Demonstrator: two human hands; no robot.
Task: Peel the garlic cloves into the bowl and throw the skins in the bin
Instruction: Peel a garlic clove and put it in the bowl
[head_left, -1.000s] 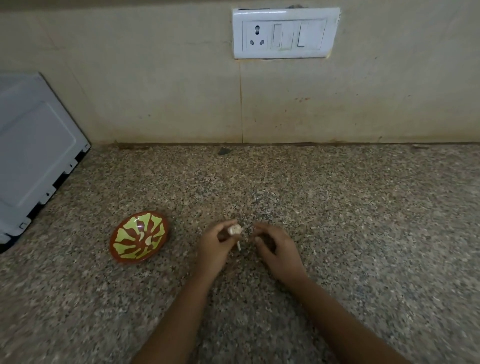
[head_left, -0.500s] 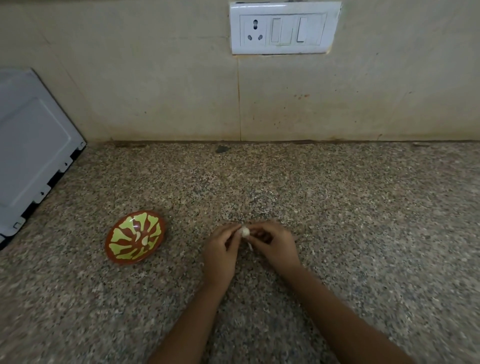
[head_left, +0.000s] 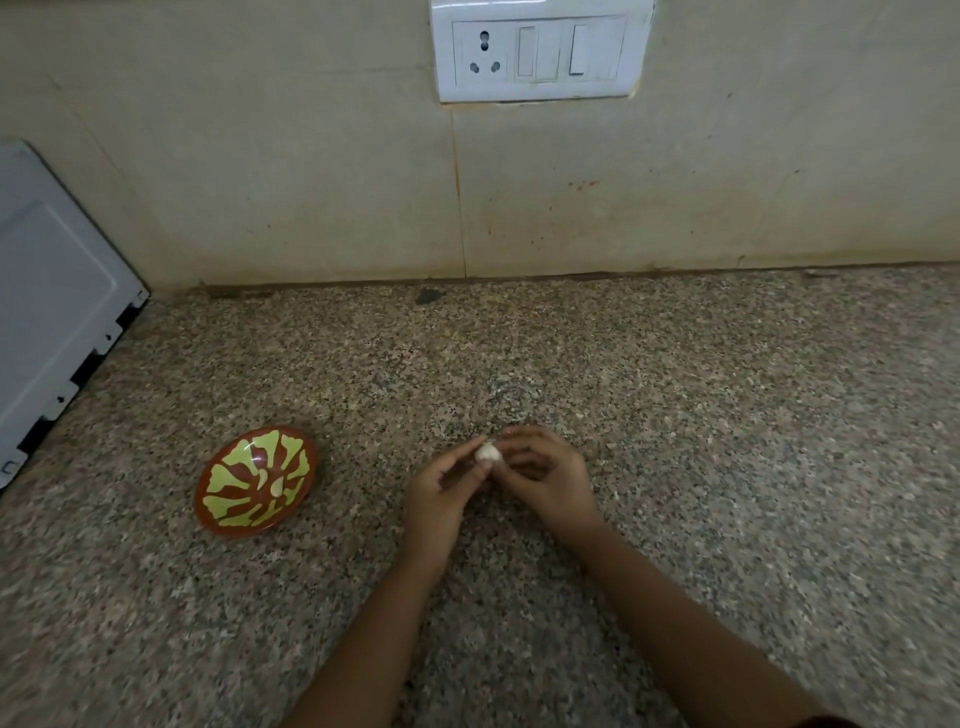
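Just below the middle of the frame, the two hands meet over the speckled granite counter (head_left: 701, 415). The left hand (head_left: 441, 493) pinches a small white garlic clove (head_left: 488, 453) between thumb and first finger, and its other fingers are loosely bent. The right hand (head_left: 545, 475) has its fingers curled, and its fingertips are on the same clove from the right side. These fingers cover a part of the clove, so how much skin is on it cannot be told.

In the lower left of the frame, well apart from the hands, stands a brown bowl (head_left: 234, 480) with a yellow-green pattern. Two pale peeled cloves (head_left: 278, 487) lie inside it. At the left edge there is a grey appliance (head_left: 52, 312). The beige tiled wall (head_left: 285, 171) fills the upper part, with a white switch board (head_left: 540, 52) at the top centre.
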